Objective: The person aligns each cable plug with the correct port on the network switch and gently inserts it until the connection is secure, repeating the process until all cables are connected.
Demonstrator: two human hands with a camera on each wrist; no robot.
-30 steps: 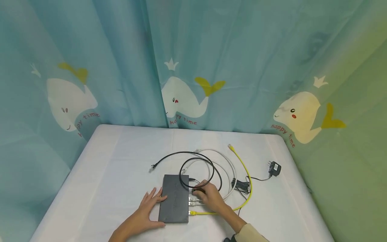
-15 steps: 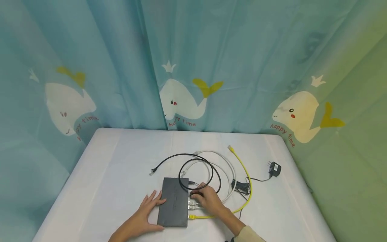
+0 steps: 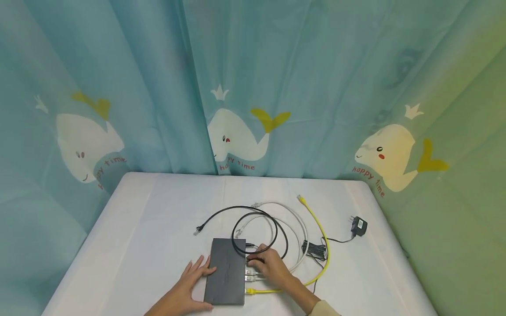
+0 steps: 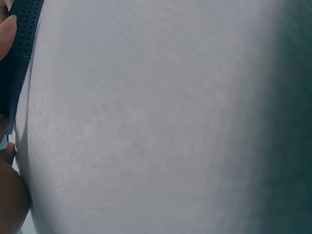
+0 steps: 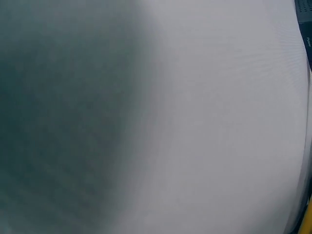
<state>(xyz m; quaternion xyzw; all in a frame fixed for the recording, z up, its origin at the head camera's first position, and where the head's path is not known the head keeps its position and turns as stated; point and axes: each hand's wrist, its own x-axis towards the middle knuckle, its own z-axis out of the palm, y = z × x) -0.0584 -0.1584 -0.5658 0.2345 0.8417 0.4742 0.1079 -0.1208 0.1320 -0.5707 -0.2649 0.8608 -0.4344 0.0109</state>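
A dark grey network switch (image 3: 225,272) lies flat on the white-covered table, ports facing right. My left hand (image 3: 186,287) rests along its left edge, fingers spread and thumb near the front corner; the left wrist view catches a fingertip (image 4: 6,36) on its vented side. At the port side my right hand (image 3: 274,267) pinches the end of a black network cable (image 3: 237,206), whose loop crosses the switch's corner. My fingers hide how far that plug sits. Nearer me, two white cables (image 3: 301,219) and a yellow cable (image 3: 326,245) run from the ports.
A black power adapter (image 3: 359,226) lies at the right, joined to a bundled cord (image 3: 315,251). A black power plug (image 3: 250,245) sits at the switch's far port. Loose cable ends lie towards the back. A whale-print curtain (image 3: 316,87) surrounds the table (image 3: 158,219).
The head view has tilted slightly, so the table sits lower. My right hand keeps its pinch at the ports and has shifted slightly towards the switch. My left hand stays on the switch's edge.
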